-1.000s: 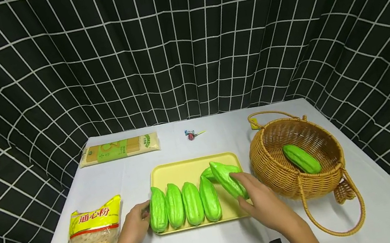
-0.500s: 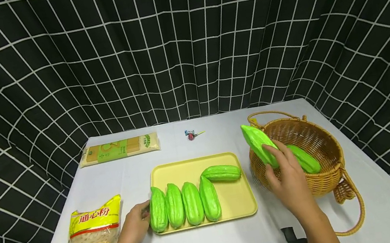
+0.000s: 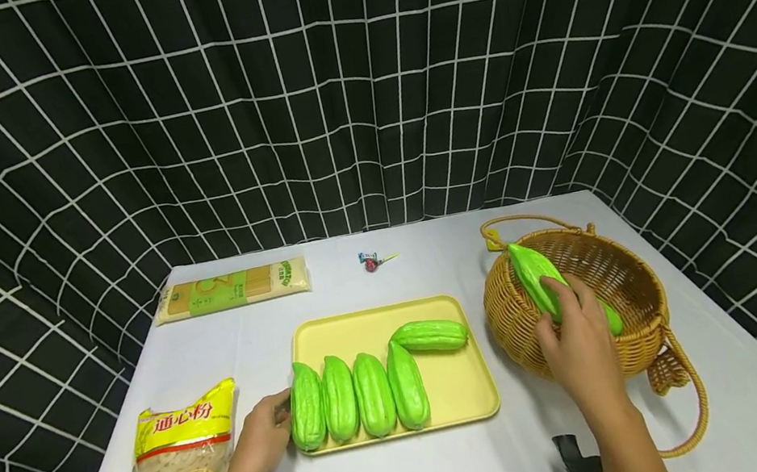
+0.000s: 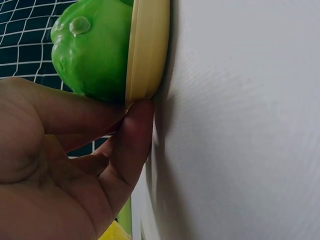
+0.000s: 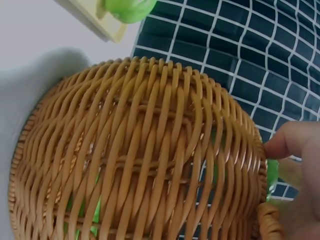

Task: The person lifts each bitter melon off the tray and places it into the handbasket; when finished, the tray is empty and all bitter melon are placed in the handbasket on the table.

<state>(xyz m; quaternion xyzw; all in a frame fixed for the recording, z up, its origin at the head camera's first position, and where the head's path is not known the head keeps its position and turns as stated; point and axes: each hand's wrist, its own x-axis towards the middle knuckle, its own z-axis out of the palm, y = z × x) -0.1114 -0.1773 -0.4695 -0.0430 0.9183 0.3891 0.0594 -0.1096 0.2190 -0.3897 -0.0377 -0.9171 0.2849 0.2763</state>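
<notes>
My right hand [image 3: 581, 344] grips a green ridged gourd [image 3: 532, 272] and holds it over the near rim of the wicker basket [image 3: 508, 314], tilted with its tip up and to the left. Another green gourd [image 3: 611, 319] lies inside the basket, mostly hidden by my hand. My left hand [image 3: 266, 432] rests against the left edge of the yellow tray [image 3: 460, 387], its thumb [image 4: 132, 145] pressed to the tray's rim [image 4: 145, 50]. Several green gourds [image 3: 358, 396] lie side by side on the tray; one more [image 3: 430, 336] lies crosswise behind them.
A bag of pasta [image 3: 174, 470] lies at the front left of the white table. A long noodle packet [image 3: 232, 288] sits at the back left, a small lollipop [image 3: 371, 261] at the back middle. Black grid-patterned cloth surrounds the table. The basket's handle [image 3: 690, 401] hangs down at its front right.
My right hand lifted one gourd off the tray and carried it right, to over the basket. The left hand has stayed at the tray's left edge.
</notes>
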